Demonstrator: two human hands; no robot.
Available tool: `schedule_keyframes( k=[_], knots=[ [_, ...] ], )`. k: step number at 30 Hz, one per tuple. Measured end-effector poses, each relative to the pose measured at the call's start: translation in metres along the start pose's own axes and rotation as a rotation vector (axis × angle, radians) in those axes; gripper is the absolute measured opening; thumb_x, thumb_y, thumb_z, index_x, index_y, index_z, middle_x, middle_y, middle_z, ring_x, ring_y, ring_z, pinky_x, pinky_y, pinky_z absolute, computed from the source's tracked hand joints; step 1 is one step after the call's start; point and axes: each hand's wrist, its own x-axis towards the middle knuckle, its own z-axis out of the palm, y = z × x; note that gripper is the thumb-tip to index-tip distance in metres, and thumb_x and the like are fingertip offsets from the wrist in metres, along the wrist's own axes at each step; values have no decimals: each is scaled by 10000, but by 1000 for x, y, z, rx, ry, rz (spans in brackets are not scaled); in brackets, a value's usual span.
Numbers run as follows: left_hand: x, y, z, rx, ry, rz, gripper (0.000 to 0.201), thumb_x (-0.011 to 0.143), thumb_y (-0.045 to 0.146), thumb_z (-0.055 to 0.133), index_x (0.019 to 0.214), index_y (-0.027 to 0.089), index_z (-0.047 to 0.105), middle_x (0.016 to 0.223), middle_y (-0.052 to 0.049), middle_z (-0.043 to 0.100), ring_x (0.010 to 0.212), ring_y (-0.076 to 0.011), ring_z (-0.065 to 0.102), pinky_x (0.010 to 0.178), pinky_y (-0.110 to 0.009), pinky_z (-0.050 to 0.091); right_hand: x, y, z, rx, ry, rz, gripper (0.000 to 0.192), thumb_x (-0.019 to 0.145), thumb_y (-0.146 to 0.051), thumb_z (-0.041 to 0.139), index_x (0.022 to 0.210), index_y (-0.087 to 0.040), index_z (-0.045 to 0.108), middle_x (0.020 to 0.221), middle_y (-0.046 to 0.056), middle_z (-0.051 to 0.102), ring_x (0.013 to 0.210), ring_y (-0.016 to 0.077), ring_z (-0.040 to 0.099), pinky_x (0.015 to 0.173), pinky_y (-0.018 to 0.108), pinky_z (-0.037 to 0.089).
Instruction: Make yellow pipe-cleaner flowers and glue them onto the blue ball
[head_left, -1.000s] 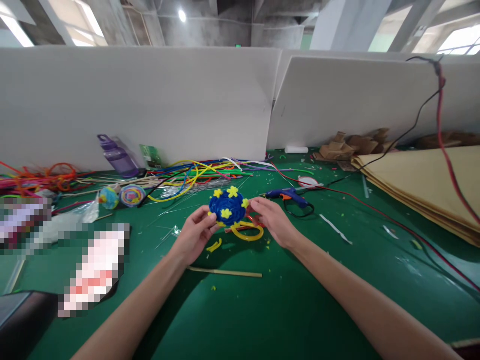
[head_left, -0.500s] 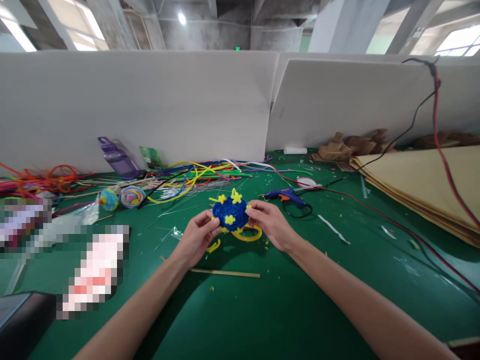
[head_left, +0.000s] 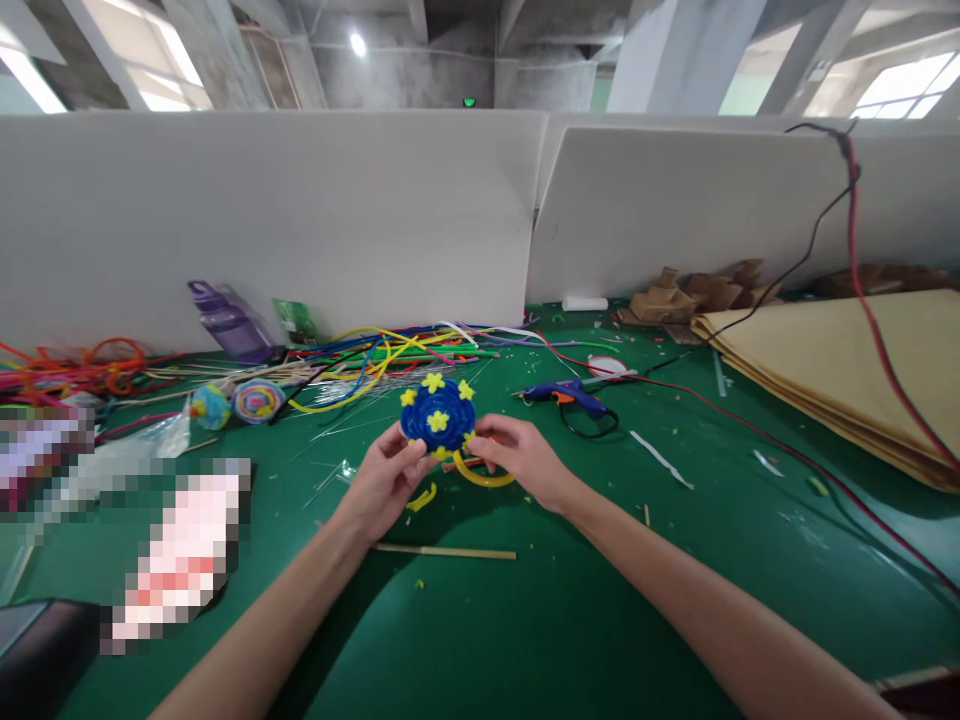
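Two bare forearms reach in from the bottom corners and meet over the middle of the green tabletop (head_left: 570,620), wrists raised a little off the surface. Nearest the viewer, a thin wooden stick (head_left: 446,551) lies flat between the arms, with a short yellow scrap (head_left: 422,497) just beyond it. The left hand (head_left: 382,475) is curled, thumb and fingertips pinching the lower left edge of a blue disc (head_left: 437,416) woven from coiled stems and dotted with small yellow flowers. The right hand (head_left: 517,458) is likewise curled, its thumb and forefinger closed on the disc's lower right edge, palm turned inward. Both hands hold the disc tilted up off the tabletop, its face toward the camera. A yellow loop (head_left: 484,474) hangs under the disc, between the hands and partly hidden by the right fingers. To the right, a blue glue gun (head_left: 564,394) lies on its side, with a black cord curling beside it. To the left sit two small striped balls (head_left: 234,402), side by side. Farther back, a loose heap of coloured stems (head_left: 390,350) spreads across the tabletop, and a purple bottle (head_left: 229,322) lies tipped against the white partition (head_left: 300,210). At far right a stack of tan sheets (head_left: 840,360) rests near the edge. No writing is legible anywhere; blurred patches cover items at left.
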Motion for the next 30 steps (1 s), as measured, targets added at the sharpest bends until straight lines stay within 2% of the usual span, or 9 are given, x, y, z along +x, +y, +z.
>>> schedule_keyframes(
  k=[4, 6, 9, 11, 14, 17, 20, 26, 30],
  knots=[
    [-5, -3, 6, -20, -79, -23, 220, 625, 174, 782, 817, 161, 676, 571, 26, 613, 693, -120, 646, 716, -196, 537, -2, -2, 2, 52, -20, -2, 273, 683, -401, 688, 695, -164, 554, 669, -27, 517, 549, 73, 483, 522, 216, 351],
    [-5, -5, 4, -27, -96, -41, 208, 637, 179, 775, 818, 168, 672, 547, 30, 596, 696, -120, 647, 726, -199, 534, -2, -2, 3, 83, 0, -1, 269, 661, -383, 707, 676, -166, 549, 651, -33, 515, 536, 67, 464, 521, 215, 350],
    [-3, -8, -1, -32, -117, -52, 186, 648, 190, 769, 800, 174, 663, 579, 28, 608, 725, -119, 649, 758, -209, 530, -2, 1, 2, 108, 9, -18, 247, 648, -346, 721, 663, -165, 553, 670, -28, 529, 558, 66, 464, 538, 215, 362],
    [-2, -8, -2, -35, -131, -53, 172, 645, 198, 772, 772, 170, 660, 583, 28, 610, 737, -122, 649, 773, -217, 529, -2, 1, 1, 99, -29, -24, 230, 655, -332, 720, 675, -162, 565, 707, -14, 547, 600, 75, 483, 561, 219, 377],
    [-3, -6, -1, -28, -124, -79, 265, 616, 196, 791, 851, 171, 671, 718, 10, 668, 746, -116, 648, 737, -196, 535, -2, 1, -4, 84, -72, -4, 226, 704, -359, 684, 730, -159, 582, 724, -2, 552, 605, 81, 487, 566, 227, 384],
    [-5, -5, 3, -17, -121, -105, 351, 596, 178, 801, 923, 170, 672, 845, -6, 689, 743, -107, 644, 674, -166, 532, -1, 0, -8, 80, -30, -6, 242, 746, -382, 649, 709, -158, 565, 645, -20, 506, 548, 74, 454, 538, 229, 358],
    [-6, -5, 5, -15, -135, -108, 344, 597, 165, 799, 919, 162, 677, 849, -14, 692, 739, -107, 640, 656, -160, 525, 0, -1, -8, 113, 10, -4, 244, 715, -349, 686, 655, -160, 544, 609, -31, 477, 539, 76, 438, 527, 229, 342],
    [-5, -6, 5, -7, -139, -117, 371, 593, 183, 802, 943, 171, 681, 872, -24, 693, 745, -116, 633, 664, -181, 522, -1, 1, -9, 175, -2, 21, 233, 695, -319, 709, 631, -162, 548, 621, -27, 493, 562, 79, 438, 547, 233, 347],
    [-4, -3, 2, 53, -122, -101, 368, 625, 297, 782, 943, 140, 686, 869, -54, 686, 769, -146, 628, 684, -211, 521, -1, 3, -11, 157, -13, 31, 239, 702, -319, 703, 621, -158, 547, 612, -29, 489, 565, 78, 435, 554, 233, 345]
  ],
)
